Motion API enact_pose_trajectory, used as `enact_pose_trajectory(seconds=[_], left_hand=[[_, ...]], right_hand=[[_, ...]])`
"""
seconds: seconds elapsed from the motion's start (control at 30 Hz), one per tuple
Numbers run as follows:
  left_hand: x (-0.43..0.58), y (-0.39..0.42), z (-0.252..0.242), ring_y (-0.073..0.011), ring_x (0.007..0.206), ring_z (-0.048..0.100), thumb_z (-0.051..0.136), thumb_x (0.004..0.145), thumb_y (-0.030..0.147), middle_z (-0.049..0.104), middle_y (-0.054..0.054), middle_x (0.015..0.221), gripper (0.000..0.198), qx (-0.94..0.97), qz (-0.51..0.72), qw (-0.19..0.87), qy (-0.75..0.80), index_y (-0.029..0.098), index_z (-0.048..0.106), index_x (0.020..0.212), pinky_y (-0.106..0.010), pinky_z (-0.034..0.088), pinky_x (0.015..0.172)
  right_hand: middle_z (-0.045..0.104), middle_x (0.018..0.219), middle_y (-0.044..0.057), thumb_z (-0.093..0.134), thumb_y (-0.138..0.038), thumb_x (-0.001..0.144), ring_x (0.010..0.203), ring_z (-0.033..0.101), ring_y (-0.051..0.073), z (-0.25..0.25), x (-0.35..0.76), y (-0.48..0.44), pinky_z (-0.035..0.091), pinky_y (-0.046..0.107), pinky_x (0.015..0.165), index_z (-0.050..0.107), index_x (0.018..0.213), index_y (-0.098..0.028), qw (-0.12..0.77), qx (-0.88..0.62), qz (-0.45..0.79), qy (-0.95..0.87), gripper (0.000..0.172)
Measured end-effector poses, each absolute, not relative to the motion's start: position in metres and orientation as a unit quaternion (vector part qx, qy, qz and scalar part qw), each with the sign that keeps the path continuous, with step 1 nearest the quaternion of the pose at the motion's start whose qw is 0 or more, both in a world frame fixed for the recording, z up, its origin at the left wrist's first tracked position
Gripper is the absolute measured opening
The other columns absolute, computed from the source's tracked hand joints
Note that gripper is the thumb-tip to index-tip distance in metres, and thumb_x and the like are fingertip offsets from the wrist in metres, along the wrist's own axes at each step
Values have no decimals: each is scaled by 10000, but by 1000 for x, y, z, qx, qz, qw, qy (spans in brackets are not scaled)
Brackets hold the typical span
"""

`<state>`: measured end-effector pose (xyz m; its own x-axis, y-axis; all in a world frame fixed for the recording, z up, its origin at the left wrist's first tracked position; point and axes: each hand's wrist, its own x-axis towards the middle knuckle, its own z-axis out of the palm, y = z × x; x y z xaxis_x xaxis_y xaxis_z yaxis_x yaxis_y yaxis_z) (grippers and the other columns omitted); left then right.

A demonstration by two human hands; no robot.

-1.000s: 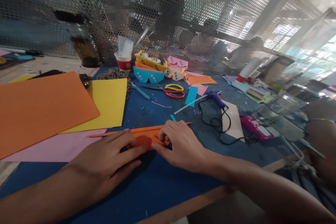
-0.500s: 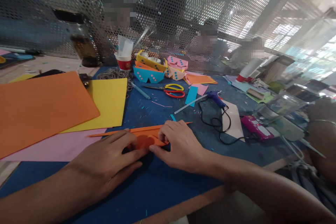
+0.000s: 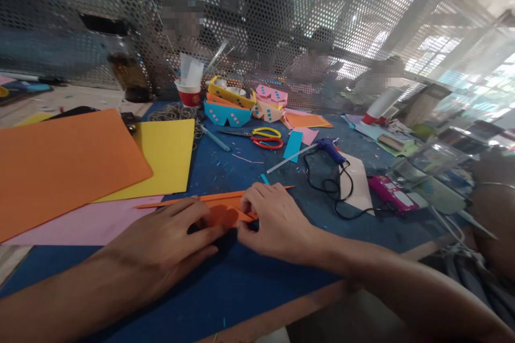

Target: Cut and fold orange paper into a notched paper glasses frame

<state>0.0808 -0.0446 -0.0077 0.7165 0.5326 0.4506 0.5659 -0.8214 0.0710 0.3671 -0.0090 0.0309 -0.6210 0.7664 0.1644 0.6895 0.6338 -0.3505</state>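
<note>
touching folded orange paper (image 3: 224,213), left hand (image 3: 167,238) loosely spread, right hand (image 3: 277,222) curled, its pinch unclear, scissors (image 3: 256,139) beyond

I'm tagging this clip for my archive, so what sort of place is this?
Probably a craft workshop: the blue-topped table holds coloured sheets, such as the large orange one, scissors and what looks like a corded glue gun.

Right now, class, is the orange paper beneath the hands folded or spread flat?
Folded: the orange paper shows a narrow strip along its far edge, tapering to pointed ends.
</note>
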Motion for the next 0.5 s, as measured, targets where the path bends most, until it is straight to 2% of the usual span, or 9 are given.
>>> enact_pose_trajectory(seconds=[0.1,0.2,0.3,0.5], left_hand=[[78,-42,-8,-271,1070,767,615,1224,300,823,-84,1230,319,-929,-226,28,-291,334,819,1467,-390,686,937],[76,-42,-4,-256,1065,780,592,1236,315,835,-73,1259,310,-932,-214,-2,-294,332,844,1417,-356,675,894],[75,-42,2,-248,1079,800,585,1241,342,849,-45,1277,310,-929,-201,-37,-308,346,876,1348,-343,667,916],[70,-41,10,-224,1024,815,573,1241,339,860,-33,1222,319,-932,-192,-61,-301,334,892,1242,-323,651,839]], right_hand=[[772,1092,57,678,-231,961,984,658,249,33,369,-8,406,432,929,573,999,-247,140,-407,137,-892,113],[767,1092,53,664,-193,932,987,661,245,34,370,-7,389,420,914,572,1019,-246,135,-403,151,-893,138],[760,1077,47,660,-162,897,975,664,238,36,372,-6,375,409,894,564,1030,-247,133,-404,163,-890,185],[745,1074,33,639,-108,870,962,657,224,37,377,-5,383,402,912,552,1038,-251,141,-394,185,-889,237]])
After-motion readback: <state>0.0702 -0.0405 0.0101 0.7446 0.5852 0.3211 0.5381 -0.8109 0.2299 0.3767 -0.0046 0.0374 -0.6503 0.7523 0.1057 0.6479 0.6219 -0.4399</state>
